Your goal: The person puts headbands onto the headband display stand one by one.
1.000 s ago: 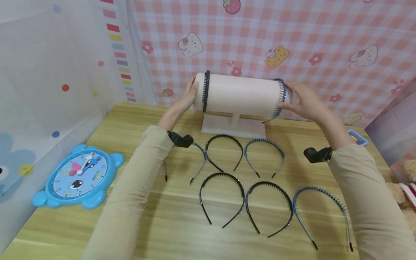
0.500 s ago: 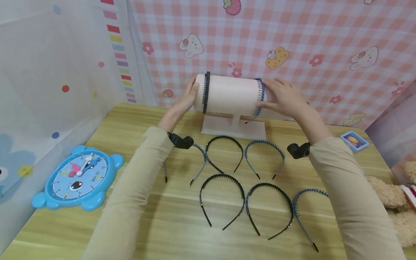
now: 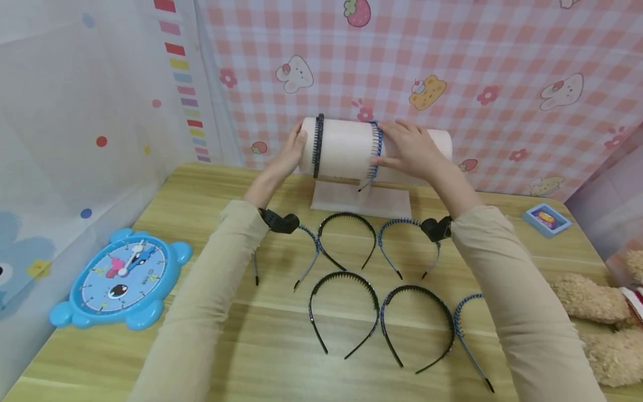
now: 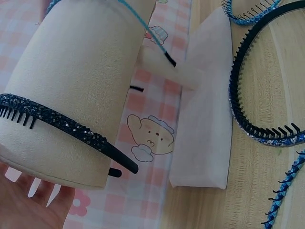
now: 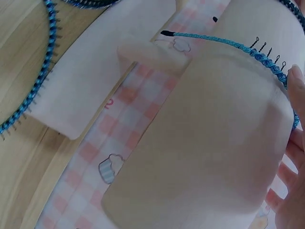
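Note:
A pale padded roll on a stand, a headband holder, stands at the back of the table. Round its left end sits a black toothed headband with glittery stones. My left hand rests against that left end, fingers spread in the left wrist view. Near the roll's middle, my right hand pinches a blue toothed headband that wraps over the roll. One black-tipped blue end of it hangs free below in the right wrist view.
Several black headbands and blue headbands lie in two rows on the wooden table. A blue toy clock lies at left. At right are a small blue frame and a plush toy. A checked cloth hangs behind.
My right hand has slid the blue headband left along the roll, from its right end to about the middle. The left hand has stayed at the left end.

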Motion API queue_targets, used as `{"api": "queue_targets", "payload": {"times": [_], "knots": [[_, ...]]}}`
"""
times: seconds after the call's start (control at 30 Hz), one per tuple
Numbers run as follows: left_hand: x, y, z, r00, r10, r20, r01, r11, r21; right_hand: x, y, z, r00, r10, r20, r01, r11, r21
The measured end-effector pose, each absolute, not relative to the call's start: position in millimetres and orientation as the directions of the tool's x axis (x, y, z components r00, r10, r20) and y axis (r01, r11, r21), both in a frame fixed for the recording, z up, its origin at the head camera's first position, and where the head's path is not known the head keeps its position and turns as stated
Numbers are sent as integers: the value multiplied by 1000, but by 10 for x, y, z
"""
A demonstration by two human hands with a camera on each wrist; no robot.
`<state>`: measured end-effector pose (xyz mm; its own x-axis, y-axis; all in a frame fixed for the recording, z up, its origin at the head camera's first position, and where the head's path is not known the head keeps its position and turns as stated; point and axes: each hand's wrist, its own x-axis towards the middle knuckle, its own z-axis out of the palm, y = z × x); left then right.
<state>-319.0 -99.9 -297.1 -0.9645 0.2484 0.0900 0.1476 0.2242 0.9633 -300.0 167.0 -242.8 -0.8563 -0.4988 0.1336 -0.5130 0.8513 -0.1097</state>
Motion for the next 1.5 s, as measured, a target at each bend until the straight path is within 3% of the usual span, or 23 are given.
{"api": "queue_targets", "payload": {"times": [1.07, 1.5], "knots": [[-3140, -1002, -2969, -967, 247, 66, 124, 226, 966, -3079, 1073, -2497, -826, -541, 161, -558, 826, -85], [-3178, -980, -2996, -961, 255, 107, 166, 220, 961, -3042, 952, -2501, -840, -505, 197, -517, 856, -13]]}}
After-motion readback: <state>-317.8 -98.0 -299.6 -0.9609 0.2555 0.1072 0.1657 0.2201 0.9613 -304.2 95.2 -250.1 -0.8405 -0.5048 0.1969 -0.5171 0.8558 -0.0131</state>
